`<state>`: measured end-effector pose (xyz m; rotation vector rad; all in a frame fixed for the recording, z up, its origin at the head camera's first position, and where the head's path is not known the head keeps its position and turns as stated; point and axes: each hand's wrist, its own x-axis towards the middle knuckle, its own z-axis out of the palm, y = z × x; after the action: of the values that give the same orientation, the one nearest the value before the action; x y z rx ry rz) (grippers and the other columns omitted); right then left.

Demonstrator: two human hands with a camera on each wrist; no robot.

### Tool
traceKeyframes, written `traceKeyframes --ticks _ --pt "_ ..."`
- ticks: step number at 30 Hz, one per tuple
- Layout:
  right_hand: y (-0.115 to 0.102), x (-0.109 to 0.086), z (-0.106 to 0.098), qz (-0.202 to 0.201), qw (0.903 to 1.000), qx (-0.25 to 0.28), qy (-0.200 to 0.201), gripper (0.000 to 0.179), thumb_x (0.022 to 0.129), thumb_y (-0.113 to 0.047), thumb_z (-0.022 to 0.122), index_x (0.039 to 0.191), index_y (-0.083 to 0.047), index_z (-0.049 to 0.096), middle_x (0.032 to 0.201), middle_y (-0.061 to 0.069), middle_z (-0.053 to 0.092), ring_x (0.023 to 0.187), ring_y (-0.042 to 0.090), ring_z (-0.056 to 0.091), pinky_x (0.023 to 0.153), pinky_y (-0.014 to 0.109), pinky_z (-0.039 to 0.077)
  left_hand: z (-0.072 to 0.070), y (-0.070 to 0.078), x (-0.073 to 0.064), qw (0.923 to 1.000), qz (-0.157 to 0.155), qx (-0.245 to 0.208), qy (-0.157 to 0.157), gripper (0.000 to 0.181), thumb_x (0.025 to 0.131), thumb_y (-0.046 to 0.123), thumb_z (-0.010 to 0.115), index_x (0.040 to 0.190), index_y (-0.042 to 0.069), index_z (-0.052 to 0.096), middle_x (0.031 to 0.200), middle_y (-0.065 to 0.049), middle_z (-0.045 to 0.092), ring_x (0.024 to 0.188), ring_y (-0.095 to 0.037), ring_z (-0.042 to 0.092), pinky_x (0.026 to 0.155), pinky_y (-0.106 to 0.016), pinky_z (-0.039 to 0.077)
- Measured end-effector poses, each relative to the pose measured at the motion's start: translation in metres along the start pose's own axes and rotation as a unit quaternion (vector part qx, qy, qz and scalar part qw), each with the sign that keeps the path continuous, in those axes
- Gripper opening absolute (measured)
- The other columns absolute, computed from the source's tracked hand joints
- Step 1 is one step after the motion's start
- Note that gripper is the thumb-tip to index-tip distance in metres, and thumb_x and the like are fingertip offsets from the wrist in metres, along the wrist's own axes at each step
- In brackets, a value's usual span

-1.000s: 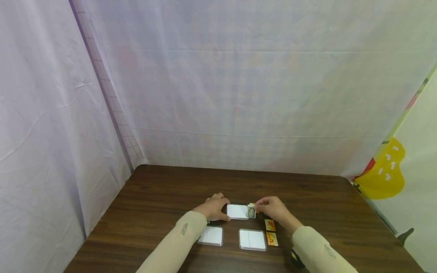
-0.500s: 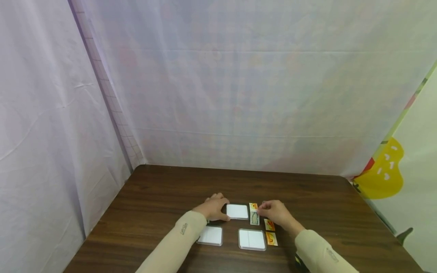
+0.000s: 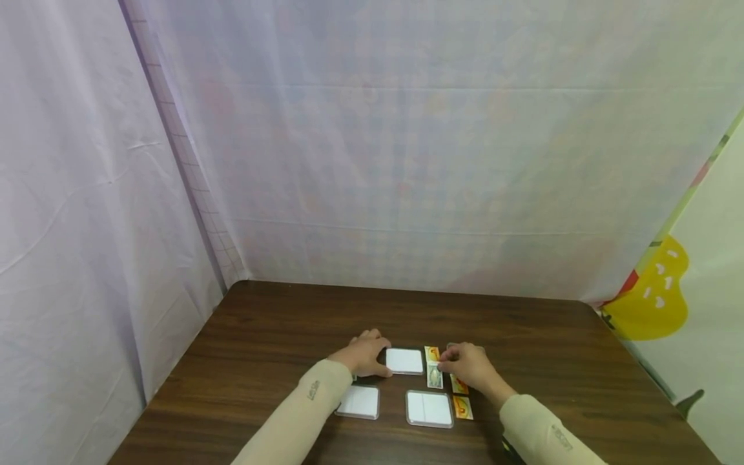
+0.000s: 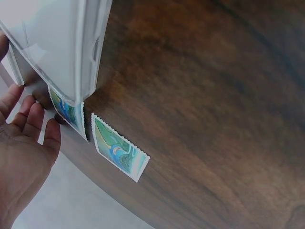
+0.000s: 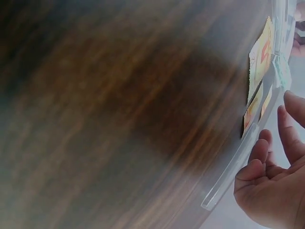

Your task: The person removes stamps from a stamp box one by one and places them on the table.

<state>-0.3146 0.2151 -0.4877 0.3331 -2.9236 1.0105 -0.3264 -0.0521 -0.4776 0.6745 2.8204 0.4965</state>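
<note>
My left hand (image 3: 365, 353) holds the left side of the rear clear case with a white insert (image 3: 404, 361), thumb and finger at its two left corners. My right hand (image 3: 467, 363) pinches a pale green stamp (image 3: 434, 375) at its edge, just right of that case. An orange stamp (image 3: 432, 353) lies behind it. In the right wrist view, the green stamp (image 5: 282, 71) shows right at my thumb tip. Two landscape stamps, one by a clear case (image 4: 62, 52) and one nearer loose stamp (image 4: 119, 149), appear in the left wrist view.
Two more clear cases, the front left case (image 3: 358, 402) and the front right case (image 3: 429, 408), lie on the brown table (image 3: 279, 336). Orange stamps (image 3: 462, 407) sit right of the latter. Another clear case edge (image 5: 228, 174) shows beside my right hand. White curtains (image 3: 407, 161) hang behind.
My right hand has brought the green stamp from over the rear case's right edge rightward and toward me, uncovering the orange stamp behind it. The left hand has stayed in place.
</note>
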Motion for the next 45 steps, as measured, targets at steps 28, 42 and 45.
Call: traceKeyframes --ticks 28,42,45 --pt "0.006 0.005 -0.015 0.019 0.9991 0.036 -0.015 0.024 0.084 -0.017 0.078 0.103 -0.005 0.074 0.106 0.012 0.067 0.095 0.027 0.062 0.082 0.048 0.052 0.0 0.0 0.0 1.0 -0.007 -0.004 -0.005 0.059 0.087 0.042 0.075 0.136 0.016 0.057 0.138 -0.006 0.047 0.131 -0.023 0.04 0.109 -0.04 0.034" --pt "0.025 0.012 -0.03 0.023 0.9989 0.036 -0.017 0.035 0.084 -0.02 0.079 0.112 -0.001 0.071 0.103 0.012 0.068 0.091 0.025 0.062 0.078 0.045 0.052 -0.001 0.001 -0.001 1.0 -0.004 -0.006 -0.002 0.059 0.086 0.042 0.076 0.136 0.016 0.057 0.138 -0.007 0.047 0.129 -0.024 0.041 0.107 -0.041 0.036" --pt "0.031 0.013 -0.03 0.017 0.999 0.038 -0.017 0.037 0.083 -0.019 0.079 0.113 0.001 0.07 0.1 0.011 0.068 0.088 0.024 0.061 0.075 0.04 0.052 0.0 0.0 0.0 1.0 -0.006 -0.006 -0.004 0.059 0.086 0.042 0.076 0.136 0.017 0.057 0.138 -0.006 0.047 0.129 -0.024 0.041 0.107 -0.041 0.037"
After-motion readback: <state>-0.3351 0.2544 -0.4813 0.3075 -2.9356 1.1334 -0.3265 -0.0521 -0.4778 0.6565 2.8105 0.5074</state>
